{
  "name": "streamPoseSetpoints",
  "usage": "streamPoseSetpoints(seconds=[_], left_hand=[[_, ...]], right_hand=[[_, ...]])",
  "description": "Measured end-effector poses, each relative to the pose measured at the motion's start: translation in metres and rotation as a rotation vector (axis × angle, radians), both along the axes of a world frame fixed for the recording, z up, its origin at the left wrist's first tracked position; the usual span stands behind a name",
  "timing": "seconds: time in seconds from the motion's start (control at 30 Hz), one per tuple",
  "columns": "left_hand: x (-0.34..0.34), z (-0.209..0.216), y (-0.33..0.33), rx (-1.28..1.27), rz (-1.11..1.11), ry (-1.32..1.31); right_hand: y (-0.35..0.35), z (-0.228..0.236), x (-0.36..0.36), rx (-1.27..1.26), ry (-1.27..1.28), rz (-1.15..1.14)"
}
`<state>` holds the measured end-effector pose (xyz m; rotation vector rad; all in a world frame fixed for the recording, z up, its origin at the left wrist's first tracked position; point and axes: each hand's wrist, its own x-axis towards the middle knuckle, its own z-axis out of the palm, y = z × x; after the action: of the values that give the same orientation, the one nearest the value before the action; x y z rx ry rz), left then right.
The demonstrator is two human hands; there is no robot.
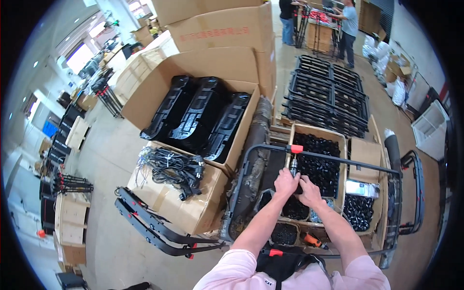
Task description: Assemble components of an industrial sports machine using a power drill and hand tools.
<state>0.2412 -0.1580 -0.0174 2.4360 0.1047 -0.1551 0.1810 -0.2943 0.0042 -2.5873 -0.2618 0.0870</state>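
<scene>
Both hands meet at a slim power driver [294, 166] with a silver front end, in front of me. Its tip points away, toward a red clip [296, 149] on the far rail of a black tubular frame [338, 159]. My left hand [286, 183] is closed around the driver's body. My right hand [309, 192] is closed at its rear, where a dark part shows; the fingers partly hide the grip. Beneath the hands lies a carton of small black parts [319, 166]. A second red clip [275, 253] sits on the near rail by my waist.
An orange-and-black hand tool [314, 240] lies near the front. Left are a cable bundle [174, 166] on a carton, black moulded shells [198, 116] in a big box, and curved black rails [154, 237]. Stacked black frames [328, 94] stand ahead; two people work beyond.
</scene>
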Motion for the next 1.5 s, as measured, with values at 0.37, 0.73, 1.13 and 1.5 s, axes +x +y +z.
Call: streamPoseSetpoints(seconds=[0.37,0.73,1.13,1.5], left_hand=[[-0.013,0.000,0.011,-0.080,0.007,0.016],[-0.024,0.003,0.020,-0.114,0.007,-0.011],[-0.136,0.036,0.050,-0.196,0.108,-0.037],[-0.348,0.067,0.100,-0.469,0.209,0.127]], right_hand=[[0.011,0.006,-0.011,-0.041,-0.018,0.007],[0.022,0.009,-0.023,-0.033,-0.014,-0.022],[0.045,0.042,-0.130,-0.063,-0.114,0.009],[0.082,0.074,-0.329,0.019,-0.185,0.169]])
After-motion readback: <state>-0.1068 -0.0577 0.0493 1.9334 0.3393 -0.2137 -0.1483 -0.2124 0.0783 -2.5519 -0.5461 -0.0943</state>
